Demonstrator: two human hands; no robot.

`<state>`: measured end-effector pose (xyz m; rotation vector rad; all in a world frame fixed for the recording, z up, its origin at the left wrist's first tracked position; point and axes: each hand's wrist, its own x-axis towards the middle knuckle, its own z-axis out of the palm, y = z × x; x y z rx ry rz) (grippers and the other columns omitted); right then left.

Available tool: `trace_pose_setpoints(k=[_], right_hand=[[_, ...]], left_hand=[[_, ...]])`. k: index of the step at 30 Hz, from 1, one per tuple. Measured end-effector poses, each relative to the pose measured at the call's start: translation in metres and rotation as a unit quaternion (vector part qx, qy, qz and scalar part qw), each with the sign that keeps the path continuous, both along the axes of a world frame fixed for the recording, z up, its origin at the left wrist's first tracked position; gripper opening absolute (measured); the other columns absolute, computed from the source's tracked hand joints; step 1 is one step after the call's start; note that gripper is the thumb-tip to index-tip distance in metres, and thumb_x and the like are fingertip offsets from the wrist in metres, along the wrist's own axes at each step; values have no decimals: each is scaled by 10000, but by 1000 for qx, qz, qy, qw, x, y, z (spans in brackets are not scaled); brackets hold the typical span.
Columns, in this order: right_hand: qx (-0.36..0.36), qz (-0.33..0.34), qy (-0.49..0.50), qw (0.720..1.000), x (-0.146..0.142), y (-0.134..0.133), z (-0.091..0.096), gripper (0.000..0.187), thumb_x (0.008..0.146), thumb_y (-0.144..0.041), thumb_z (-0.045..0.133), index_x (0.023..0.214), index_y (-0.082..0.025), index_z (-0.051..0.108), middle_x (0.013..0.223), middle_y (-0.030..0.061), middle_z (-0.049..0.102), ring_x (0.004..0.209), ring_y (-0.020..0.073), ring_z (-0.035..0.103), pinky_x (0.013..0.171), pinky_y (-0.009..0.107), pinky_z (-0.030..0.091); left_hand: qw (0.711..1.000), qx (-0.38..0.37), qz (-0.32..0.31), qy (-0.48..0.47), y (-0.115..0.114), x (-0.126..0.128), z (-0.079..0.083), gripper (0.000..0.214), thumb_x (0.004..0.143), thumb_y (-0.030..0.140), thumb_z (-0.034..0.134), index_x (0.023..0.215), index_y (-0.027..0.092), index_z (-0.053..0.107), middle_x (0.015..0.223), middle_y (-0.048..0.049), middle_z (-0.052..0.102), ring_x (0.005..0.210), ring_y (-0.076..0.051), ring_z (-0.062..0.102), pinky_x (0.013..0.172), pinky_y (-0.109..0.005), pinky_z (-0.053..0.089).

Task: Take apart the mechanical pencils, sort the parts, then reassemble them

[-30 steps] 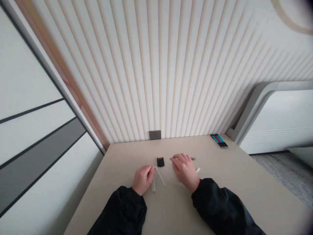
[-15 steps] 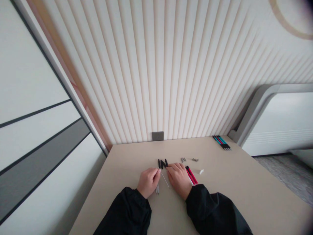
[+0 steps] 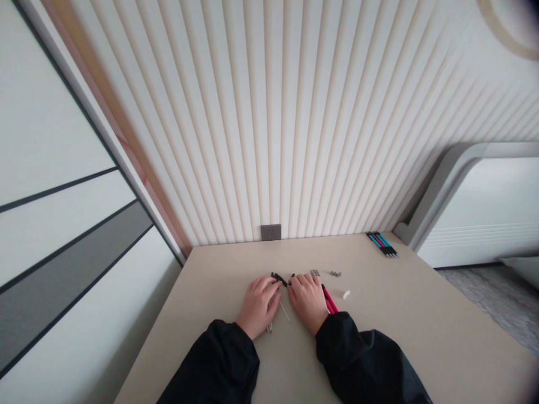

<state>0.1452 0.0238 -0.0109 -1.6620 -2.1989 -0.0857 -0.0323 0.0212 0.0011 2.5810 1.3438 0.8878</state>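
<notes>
Several short black pen grips lie in a loose cluster at the middle of the table. My left hand reaches over them from the left, its fingers stretched out and touching the nearest ones. On their right side my right hand lies flat, fingertips at a black piece, fingers extended. A thin white pen refill lies between the hands. More refills stick out from under my left hand. Red pen barrels with black ends lie beside my right hand, partly hidden by it.
Small metal pen tips and a second small metal pile lie beyond my right hand. A small white piece is farther right. Several blue and red pens rest at the table's back right corner. A socket is on the wall.
My left hand has moved forward onto the black grips and its fingers have opened out. The grips have shifted closer together. My right hand has slid slightly forward.
</notes>
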Motion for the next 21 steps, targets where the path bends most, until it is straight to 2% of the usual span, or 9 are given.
trace_pose_setpoints(k=[3,10,15,21], right_hand=[[-2,-5,-1,1000,1,1,1,134,929,-248,494,868,-212,608,881,54,647,899,229,537,800,349,312],[-17,1,1,1000,0,0,2,133,905,-192,513,949,-230,632,926,50,661,920,222,546,809,353,295],[-20,7,23,999,1,2,1,143,927,-207,506,930,-234,646,926,43,676,918,215,564,812,352,291],[7,14,58,998,1,2,1,162,932,-196,503,941,-239,659,891,41,692,886,206,580,808,346,297]], left_hand=[[999,-6,-6,42,1,3,-2,329,910,219,510,1228,241,592,1212,-96,576,1128,-266,521,964,-462,424],[996,-8,-14,87,3,4,-7,389,948,273,445,1332,293,507,1339,-80,503,1245,-264,443,1049,-493,351],[995,-15,-17,96,1,6,-6,401,962,269,406,1357,288,472,1353,-73,500,1283,-257,415,1080,-505,317],[997,-11,-19,77,2,5,-6,369,959,285,416,1311,252,523,1336,-85,524,1272,-259,443,1066,-489,352]])
